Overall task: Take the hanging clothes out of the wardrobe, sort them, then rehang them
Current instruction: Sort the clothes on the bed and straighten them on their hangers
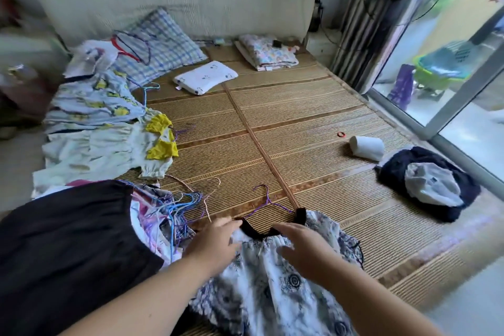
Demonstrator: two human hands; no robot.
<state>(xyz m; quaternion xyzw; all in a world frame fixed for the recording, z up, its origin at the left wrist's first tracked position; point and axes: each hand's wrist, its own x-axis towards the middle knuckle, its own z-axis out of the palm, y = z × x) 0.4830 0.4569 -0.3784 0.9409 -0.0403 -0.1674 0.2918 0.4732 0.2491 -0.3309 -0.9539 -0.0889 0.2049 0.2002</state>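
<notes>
While both hands work at the near edge of the bed, I log the surroundings first. A black garment [68, 248] lies to the left, just beside the left forearm. A tangle of wire hangers [177, 207] lies between it and the work area, close to the left hand [215, 237]. Farther left lie a white garment with yellow patches [109, 147] and a pale blue flowered garment [92, 98]. On the right, well apart, lie a paper roll [366, 147], a small red ring [341, 134] and a dark bundle [425, 183]. A checked pillow [161, 38], a small white pillow [206, 76] and a folded blanket [266, 53] lie near the headboard.

The bed carries a woven bamboo mat [300, 106]. A striped curtain [362, 22] and a sliding glass door [463, 90] bound the room on the right.

The patterned dress [272, 294] lies flat on the mat at the near edge. Its long axis runs from me toward the headboard, black neckline at the far end. A purple hanger [268, 203] sits in the neckline, hook pointing away.

The left hand rests at the neckline; blur prevents me from confirming a pinch. The right hand [302, 248] is palm down over the dress, fingers straight and spread, holding nothing.
</notes>
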